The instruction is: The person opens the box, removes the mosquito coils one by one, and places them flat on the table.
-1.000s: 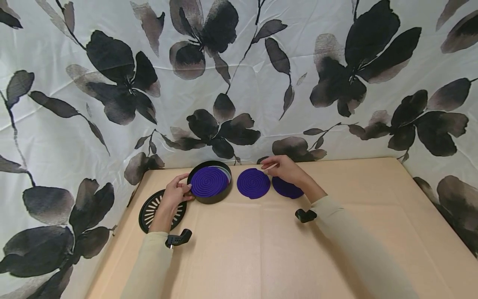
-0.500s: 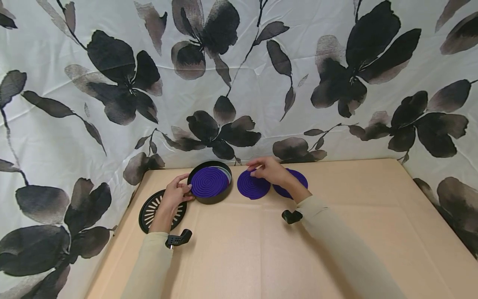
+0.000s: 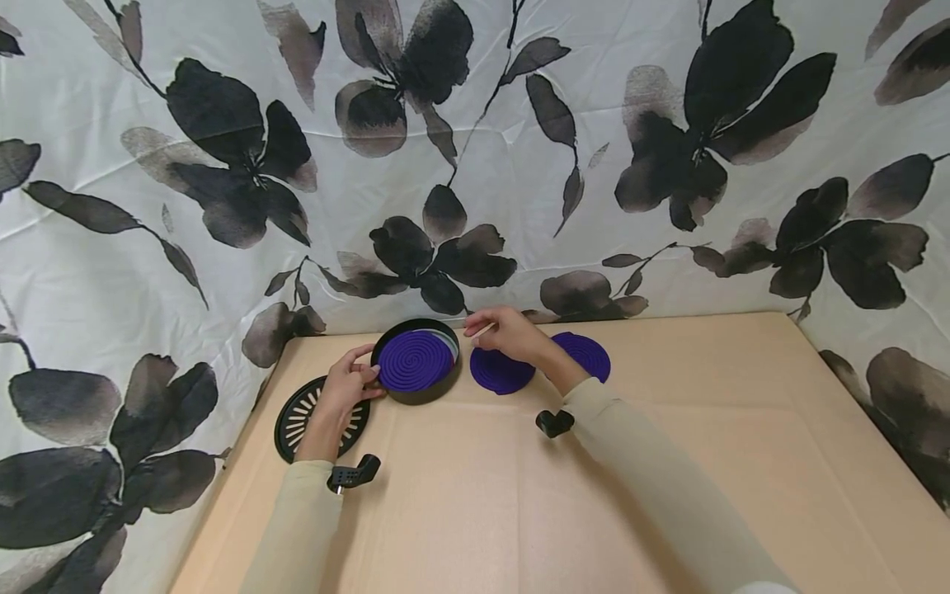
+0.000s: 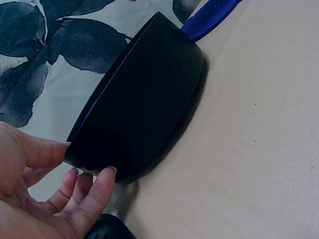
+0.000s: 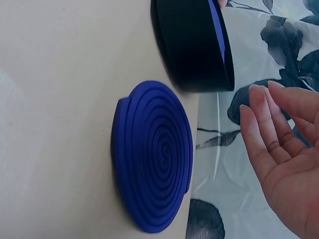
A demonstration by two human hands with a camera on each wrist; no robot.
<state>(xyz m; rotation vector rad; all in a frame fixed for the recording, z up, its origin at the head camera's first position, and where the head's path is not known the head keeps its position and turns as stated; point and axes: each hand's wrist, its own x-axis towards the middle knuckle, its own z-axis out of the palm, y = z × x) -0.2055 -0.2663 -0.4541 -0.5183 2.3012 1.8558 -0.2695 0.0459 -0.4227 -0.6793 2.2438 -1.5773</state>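
Toward the far left corner of the bench point(image 3: 475, 495), we find the left grip point(image 3: 347, 386) pinching the rim of the black container point(image 3: 434, 392); a purple coil point(image 3: 416, 360) sits inside. The right grip point(image 3: 508, 332), empty, fingers loosely extended, has shifted left over the middle coil point(image 3: 501, 376) to just beside the container, which we judge is now within reach. The right coil point(image 3: 591, 355) lies near the far edge.

Pale tan table point(image 3: 460, 495), slotted black disc point(image 3: 293, 419), round black container point(image 3: 425, 395), two purple spiral mats point(image 3: 501, 375) point(image 3: 588, 355)
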